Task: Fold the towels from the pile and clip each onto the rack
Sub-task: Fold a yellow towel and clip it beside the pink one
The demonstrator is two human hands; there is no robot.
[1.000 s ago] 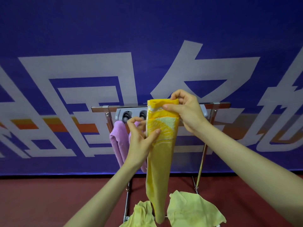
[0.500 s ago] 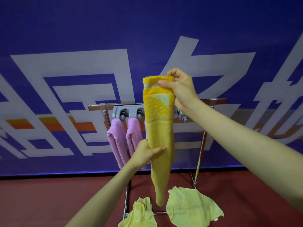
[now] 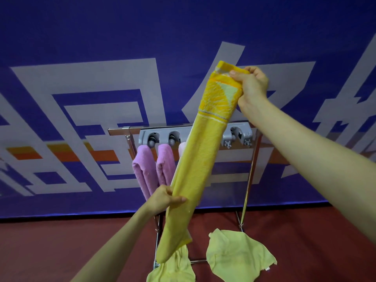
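Yellow towel (image 3: 203,159) pinched at top by right hand (image 3: 253,86), gripped lower by left hand (image 3: 160,198); to be pulled taut between grips

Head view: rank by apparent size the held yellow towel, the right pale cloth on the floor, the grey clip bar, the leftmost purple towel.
1. yellow towel, though nearest the camera.
2. pale cloth.
3. grey clip bar and leftmost purple towel: too alike to rank.
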